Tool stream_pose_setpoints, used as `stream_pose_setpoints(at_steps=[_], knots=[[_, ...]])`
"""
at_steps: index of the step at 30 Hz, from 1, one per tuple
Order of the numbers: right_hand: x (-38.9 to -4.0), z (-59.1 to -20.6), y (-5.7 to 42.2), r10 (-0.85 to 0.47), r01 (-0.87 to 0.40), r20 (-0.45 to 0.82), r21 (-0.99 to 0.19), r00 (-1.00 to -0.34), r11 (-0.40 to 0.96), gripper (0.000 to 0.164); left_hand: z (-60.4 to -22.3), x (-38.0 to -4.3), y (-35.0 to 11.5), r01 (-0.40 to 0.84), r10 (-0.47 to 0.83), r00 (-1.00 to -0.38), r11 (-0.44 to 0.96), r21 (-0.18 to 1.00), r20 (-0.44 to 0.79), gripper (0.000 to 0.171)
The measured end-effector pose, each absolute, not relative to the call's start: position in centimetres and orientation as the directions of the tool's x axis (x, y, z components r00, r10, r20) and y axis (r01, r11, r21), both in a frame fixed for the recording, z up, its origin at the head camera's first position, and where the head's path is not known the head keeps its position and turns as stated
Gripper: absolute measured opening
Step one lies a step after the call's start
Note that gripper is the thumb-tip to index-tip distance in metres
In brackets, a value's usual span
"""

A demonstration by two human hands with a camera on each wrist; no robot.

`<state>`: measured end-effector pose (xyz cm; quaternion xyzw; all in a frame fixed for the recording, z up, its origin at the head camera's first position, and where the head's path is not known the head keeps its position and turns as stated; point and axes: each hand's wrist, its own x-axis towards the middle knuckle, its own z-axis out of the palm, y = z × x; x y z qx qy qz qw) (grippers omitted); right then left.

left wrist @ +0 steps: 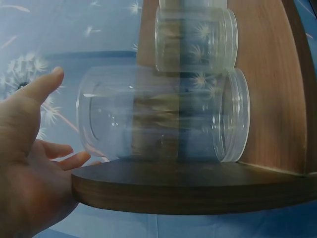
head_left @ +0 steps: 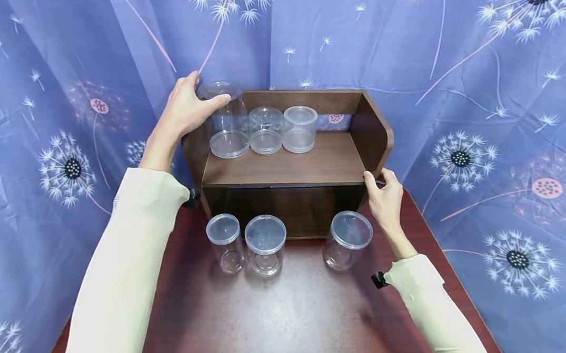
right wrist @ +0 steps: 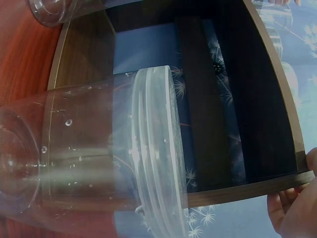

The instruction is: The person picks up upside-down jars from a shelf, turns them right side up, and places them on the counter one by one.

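My left hand [head_left: 185, 104], thumb and fingers spread, is at the top of a tall clear plastic jar [head_left: 228, 121] on the upper left of a brown wooden shelf [head_left: 282, 168]. In the left wrist view a gap shows between the thumb and this jar [left wrist: 158, 116], which stands lid down; the fingertips are near the side panel [left wrist: 198, 186]. My right hand [head_left: 384, 196] grips the shelf's right side panel, thumb in front and fingers behind. Beside the tall jar stand a shorter clear jar [head_left: 266, 132] and a frosted-looking one [head_left: 300, 131].
On the dark red table [head_left: 270, 324] before the shelf stand three lidded clear jars: a narrow one [head_left: 225, 242], a wider one [head_left: 266, 245] and one at the right [head_left: 347, 239], near my right wrist. A blue dandelion-print curtain [head_left: 450, 85] hangs behind and at both sides.
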<state>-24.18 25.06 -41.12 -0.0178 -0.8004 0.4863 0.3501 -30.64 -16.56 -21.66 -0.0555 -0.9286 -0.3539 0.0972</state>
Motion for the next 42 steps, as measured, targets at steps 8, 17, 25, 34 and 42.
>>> stream_pose_setpoints(at_steps=[8, 17, 25, 34, 42], knots=[[-24.1, -41.1, 24.9, 0.371, -0.315, 0.545, -0.791, -0.752, 0.525, 0.021, -21.2, -31.8, -16.7, 0.105, 0.051, -0.993, 0.774, 0.624, 0.104, 0.117], [-24.0, -41.2, 24.8, 0.374, -0.317, 0.545, -0.793, -0.75, 0.52, 0.021, -21.6, -32.4, -16.3, 0.082, 0.064, -0.997, 0.803, 0.59, 0.051, 0.123], [-24.1, -41.2, 24.9, 0.371, -0.313, 0.542, -0.793, -0.754, 0.522, 0.021, -21.9, -32.8, -16.1, 0.069, 0.049, -0.998, 0.819, 0.569, 0.049, 0.12], [-24.1, -41.2, 24.8, 0.371, -0.307, 0.541, -0.791, -0.755, 0.529, 0.022, -22.1, -32.4, -16.2, 0.082, 0.038, -0.996, 0.802, 0.591, 0.086, 0.118], [-24.3, -41.3, 25.1, 0.383, -0.29, 0.527, -0.8, -0.759, 0.526, 0.022, -21.5, -31.6, -15.8, 0.116, 0.047, -0.991, 0.772, 0.625, 0.127, 0.118]])
